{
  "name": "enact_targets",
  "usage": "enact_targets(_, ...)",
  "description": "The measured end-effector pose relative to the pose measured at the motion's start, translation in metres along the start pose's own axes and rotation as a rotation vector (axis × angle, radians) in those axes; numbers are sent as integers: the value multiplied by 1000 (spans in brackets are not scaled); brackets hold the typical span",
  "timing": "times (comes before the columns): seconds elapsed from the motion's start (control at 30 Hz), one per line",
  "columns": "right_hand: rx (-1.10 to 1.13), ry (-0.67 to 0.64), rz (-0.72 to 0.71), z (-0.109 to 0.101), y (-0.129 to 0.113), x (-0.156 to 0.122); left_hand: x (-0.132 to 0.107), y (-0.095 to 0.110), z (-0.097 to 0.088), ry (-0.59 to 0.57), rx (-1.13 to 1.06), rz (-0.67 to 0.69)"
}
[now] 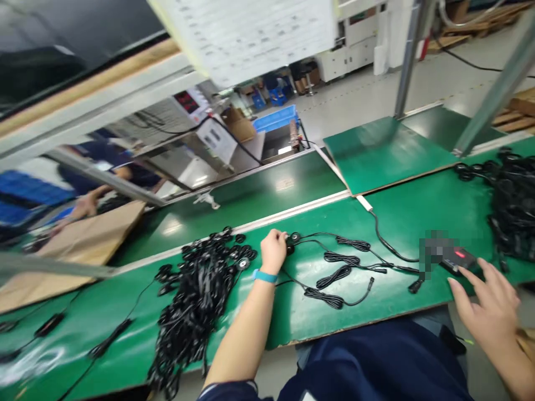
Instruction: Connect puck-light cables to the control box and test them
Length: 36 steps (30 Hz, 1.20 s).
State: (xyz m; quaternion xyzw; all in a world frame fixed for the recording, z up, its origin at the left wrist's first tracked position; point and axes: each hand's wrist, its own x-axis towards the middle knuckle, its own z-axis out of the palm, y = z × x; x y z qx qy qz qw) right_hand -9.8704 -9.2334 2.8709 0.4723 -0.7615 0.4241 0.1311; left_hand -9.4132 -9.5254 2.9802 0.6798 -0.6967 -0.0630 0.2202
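Observation:
My left hand, with a teal band on its wrist, is closed on black round cable ends at the middle of the green workbench. How many it holds is hidden by the fingers. Black cables tied in bundles run from there to the right. One line leads to a black box with a red display, partly covered by a blurred patch. My right hand is held open beside that box, with its index fingertip at the box's front edge. A loose bundled cable lies nearer the bench edge.
A large heap of black cables lies left of my left arm, and another heap sits at the far right. A raised green board stands behind. Metal posts and a hanging paper sheet frame the bench. Another person's hand shows at left.

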Motion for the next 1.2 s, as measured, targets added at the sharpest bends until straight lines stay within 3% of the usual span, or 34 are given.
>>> enact_targets(0.1,43,20,-87,-8,-26,3,4,0,-5,-70,88,6)
enact_targets(0.17,165,-39,-94,-6,-44,5,1,13,-6,-18,164,53)
enact_targets(0.23,279,-156,-123,1,-57,8,-13,40,-4,61,186,171)
enact_targets(0.3,304,-275,-171,11,-64,11,-37,77,3,47,93,380)
enact_targets(0.43,254,-332,-200,28,-68,22,-95,152,36,-292,-161,878)
enact_targets(0.53,256,-312,-182,35,-67,28,-122,183,63,-486,-178,992)
enact_targets(0.63,270,-308,-113,37,-66,27,-129,188,76,-555,-101,982)
enact_targets(0.8,325,-353,196,34,-66,25,-120,186,75,-606,-109,951)
enact_targets(0.97,355,-216,368,31,-65,29,-118,187,77,-606,-116,896)
enact_targets(1.07,297,-199,232,32,-66,29,-118,183,73,-619,-187,865)
enact_targets(1.2,212,-55,-57,32,-78,32,-121,168,52,-518,-461,813)
